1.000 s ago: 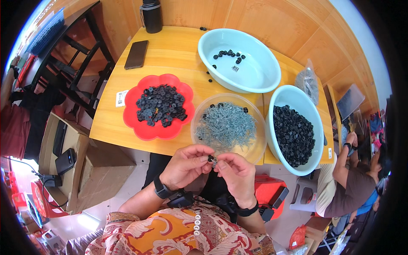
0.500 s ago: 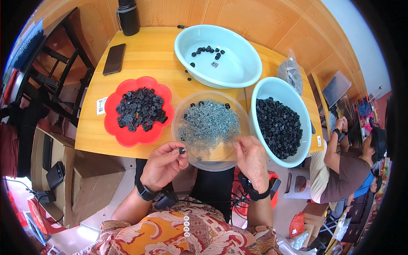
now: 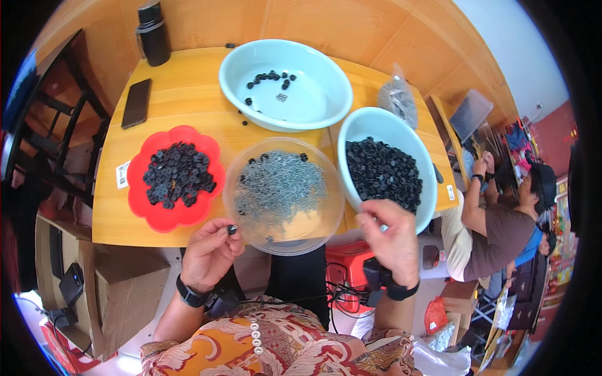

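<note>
My left hand [image 3: 210,255] pinches a small black plastic cap [image 3: 232,229] at the near left rim of a clear round tub [image 3: 307,230]. Silver screws [image 3: 276,188] fill much of that tub, with a few black caps among them. My right hand [image 3: 394,241] is at the near left rim of a light blue basin [image 3: 429,210] holding many small black caps [image 3: 382,175]. Its thumb and fingers are drawn together; whether anything is between them is hidden. Left of the tub, a red flower-shaped dish [image 3: 141,207] holds a heap of flat black discs [image 3: 179,175].
A second light blue basin [image 3: 313,103] with a few black caps stands farther back. A phone [image 3: 137,103], a dark bottle [image 3: 153,41] and a clear bag [image 3: 398,100] lie around the table's edges. Cardboard boxes [image 3: 132,294] stand lower left. Another person [image 3: 501,225] sits at right.
My right hand has moved from the screw tub's right side to the near rim of the cap basin. My left hand still holds the black cap. The whole view has shifted.
</note>
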Available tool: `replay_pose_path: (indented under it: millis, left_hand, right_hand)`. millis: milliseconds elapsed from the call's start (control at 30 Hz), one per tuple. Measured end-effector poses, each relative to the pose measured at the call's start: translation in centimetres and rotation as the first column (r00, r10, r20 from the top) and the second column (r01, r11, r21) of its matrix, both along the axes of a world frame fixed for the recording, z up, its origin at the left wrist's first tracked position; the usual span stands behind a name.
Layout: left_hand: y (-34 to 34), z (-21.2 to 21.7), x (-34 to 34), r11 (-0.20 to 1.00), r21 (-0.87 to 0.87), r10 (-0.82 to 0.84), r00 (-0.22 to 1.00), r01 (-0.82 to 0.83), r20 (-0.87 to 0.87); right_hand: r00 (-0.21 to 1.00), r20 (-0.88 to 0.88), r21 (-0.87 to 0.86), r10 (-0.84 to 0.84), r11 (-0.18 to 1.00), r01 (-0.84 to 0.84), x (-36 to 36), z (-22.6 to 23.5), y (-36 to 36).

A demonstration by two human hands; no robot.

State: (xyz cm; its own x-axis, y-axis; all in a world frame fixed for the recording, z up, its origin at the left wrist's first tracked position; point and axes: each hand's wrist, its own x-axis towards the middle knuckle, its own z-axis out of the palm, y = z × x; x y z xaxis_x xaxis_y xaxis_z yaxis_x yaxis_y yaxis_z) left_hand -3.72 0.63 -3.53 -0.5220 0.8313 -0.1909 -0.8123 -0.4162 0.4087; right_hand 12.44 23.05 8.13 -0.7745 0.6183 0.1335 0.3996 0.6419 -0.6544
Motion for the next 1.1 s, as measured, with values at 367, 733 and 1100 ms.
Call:
replay_pose_path:
  millis: [367,733,1100]
  left_hand:
    - [0.4,0.4,0.0,1.000,-0.015,0.007,0.998,-0.008,-0.069]
    - [0.1,0.4,-0.1,1.000,0.009,0.016,0.999,-0.016,-0.049]
    - [0.3,0.5,-0.1,1.000,0.007,0.014,1.000,-0.014,-0.026]
  right_hand:
    - [0.784,0.611,0.090,0.111,0.974,-0.208,1.0,-0.2,11.1]
    - [0.598,0.767,-0.050,0.234,0.950,-0.308,-2.8,-1.1,14.3]
    - [0.734,0.658,0.055,0.169,0.961,-0.271,-4.4,-3.9,16.0]
